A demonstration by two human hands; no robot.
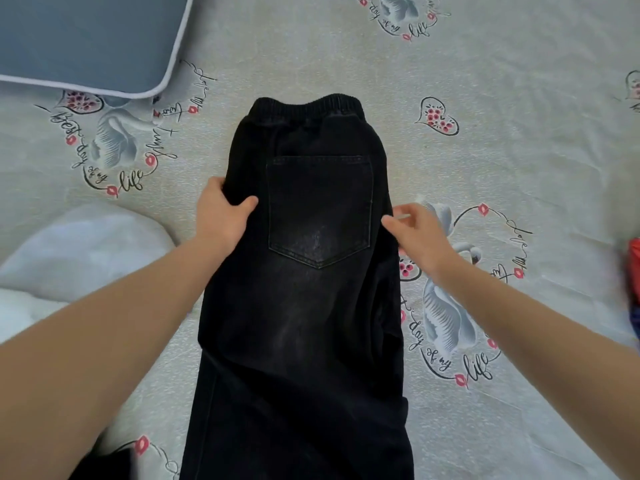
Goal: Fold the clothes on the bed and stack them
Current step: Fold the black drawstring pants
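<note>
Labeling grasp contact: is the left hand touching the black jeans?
Touching. The head view shows the left hand gripping the edge of the black jeans, thumb on top.

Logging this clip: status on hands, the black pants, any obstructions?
Left hand grips black pants at left edge. Right hand open at right edge. Pants folded lengthwise, pocket up, flat on bed sheet. Nothing in the way.

Black jeans (311, 271) folded lengthwise, back pocket up, waistband away, flat on bed
</note>
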